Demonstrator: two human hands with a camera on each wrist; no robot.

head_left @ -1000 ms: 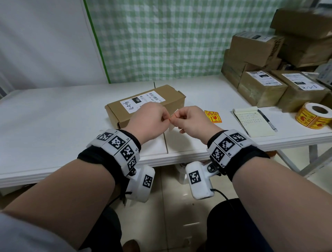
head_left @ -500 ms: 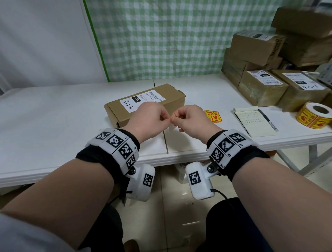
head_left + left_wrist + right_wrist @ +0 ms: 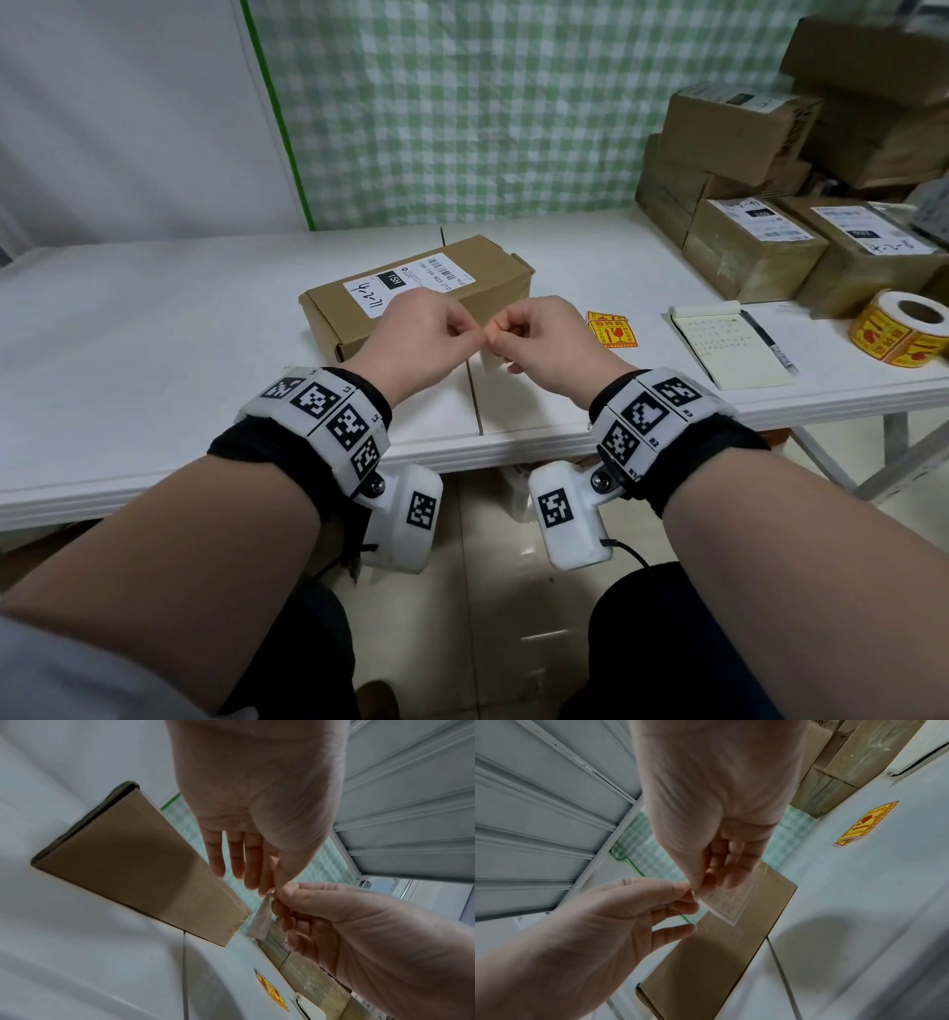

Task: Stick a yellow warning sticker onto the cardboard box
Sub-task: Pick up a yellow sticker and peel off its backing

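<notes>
The sticker (image 3: 725, 902) hangs between our hands above the bench (image 3: 154, 329), in front of the cardboard box (image 3: 411, 293). Our left hand (image 3: 416, 344) and right hand (image 3: 544, 339) each have a grip pinching its top corner. Another yellow sticker (image 3: 611, 330) lies on the bench.

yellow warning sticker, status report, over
Left hand and right hand both pinch the small paper sticker, held above the table. Brown cardboard box bears no yellow sticker on show. Nothing in between.
</notes>
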